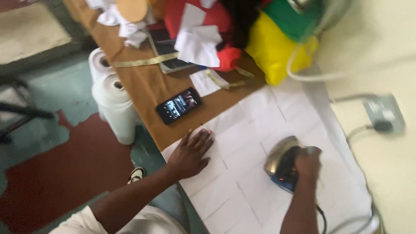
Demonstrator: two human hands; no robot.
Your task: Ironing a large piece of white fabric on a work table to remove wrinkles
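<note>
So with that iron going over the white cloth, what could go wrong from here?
The left hand lies flat on the white cloth, not far from the iron that the right hand grips; a slip might burn fingers. The iron's cord trails over the cloth by the wall and could snag. The phone lies just beyond the cloth's edge, so a long stroke might knock it.

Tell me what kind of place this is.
Likely a tailoring workshop: the right hand grips an iron on white fabric, with a tape measure and cloth pile on the table.
</note>
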